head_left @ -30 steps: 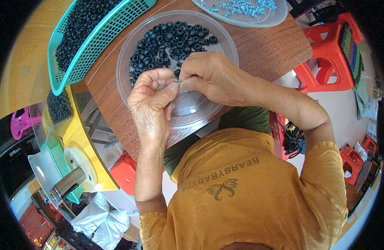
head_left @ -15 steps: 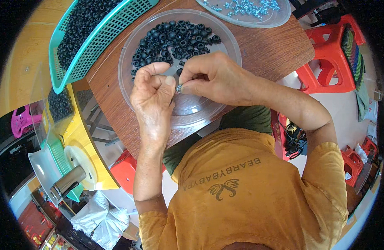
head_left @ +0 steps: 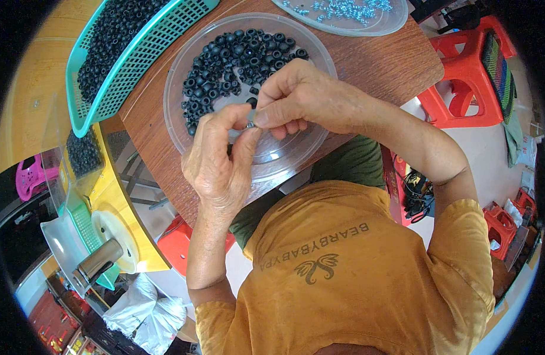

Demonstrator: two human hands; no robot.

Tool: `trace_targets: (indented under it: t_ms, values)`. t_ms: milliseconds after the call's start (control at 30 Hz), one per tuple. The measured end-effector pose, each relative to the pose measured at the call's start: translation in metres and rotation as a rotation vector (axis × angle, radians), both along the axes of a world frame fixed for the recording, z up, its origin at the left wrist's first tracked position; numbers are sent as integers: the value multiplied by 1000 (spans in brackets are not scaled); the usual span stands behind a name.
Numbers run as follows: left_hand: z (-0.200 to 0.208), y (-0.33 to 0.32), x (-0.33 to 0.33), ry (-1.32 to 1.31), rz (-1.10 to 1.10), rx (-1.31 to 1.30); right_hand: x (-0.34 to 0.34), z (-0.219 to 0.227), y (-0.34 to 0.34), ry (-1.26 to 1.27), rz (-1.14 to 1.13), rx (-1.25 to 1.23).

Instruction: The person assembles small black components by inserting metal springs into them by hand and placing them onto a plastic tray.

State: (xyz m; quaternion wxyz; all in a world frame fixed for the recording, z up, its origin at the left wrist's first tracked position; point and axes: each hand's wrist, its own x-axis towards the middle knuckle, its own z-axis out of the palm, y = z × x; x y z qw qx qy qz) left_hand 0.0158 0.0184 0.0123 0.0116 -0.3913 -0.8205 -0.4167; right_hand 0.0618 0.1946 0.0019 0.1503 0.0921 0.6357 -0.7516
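Note:
Over the near part of a clear round plastic tray (head_left: 272, 168), my two hands meet at the fingertips. My left hand (head_left: 216, 160) pinches a tiny silvery metal piece (head_left: 250, 125), which looks like a coil spring, between thumb and index finger. Thumb and index finger of my right hand (head_left: 299, 103) close on the same piece from the right. A dark bit shows at my left palm, mostly hidden by the fingers. Many small black hollow round parts (head_left: 225, 62) lie loose in the far part of the tray, just beyond my hands.
A turquoise mesh basket (head_left: 127, 83) full of black parts stands at the far left. At the back, a shallow clear dish (head_left: 355, 29) holds small silvery-blue springs (head_left: 358, 10). A red stool (head_left: 467, 89) is right of the brown table (head_left: 385, 65); a metal cylinder (head_left: 101, 260) is lower left.
My left hand has turned, its index finger and thumb now closing on the metal piece beside the right fingertips. Below the right pinch, other fingertips now show. The view has shifted slightly.

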Motion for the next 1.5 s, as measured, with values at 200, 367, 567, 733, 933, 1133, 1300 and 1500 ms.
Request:
trace_targets:
  t_ms: [200,367,567,733,933,1133,1300,1500]
  values:
    - [-10,1,-3,-548,21,252,1,-10,-5,189,-15,166]
    - [-9,5,-6,-966,107,465,5,-12,-11,379,-95,406]
    - [-11,3,-19,-1265,154,527,5,-20,-12,773,-42,746]
    - [-9,0,-18,-1211,192,468,4,-20,-14,779,-59,764]
    - [-17,-2,-11,-614,109,277,2,-19,-8,719,-116,843]
    - [-8,2,5,-464,104,137,2,-14,-10,357,-179,360]
    - [-14,3,6,-254,124,120,3,-16,-13,303,-206,245]
    - [-11,0,2,127,3,-13,2,-8,-9,217,-112,256]
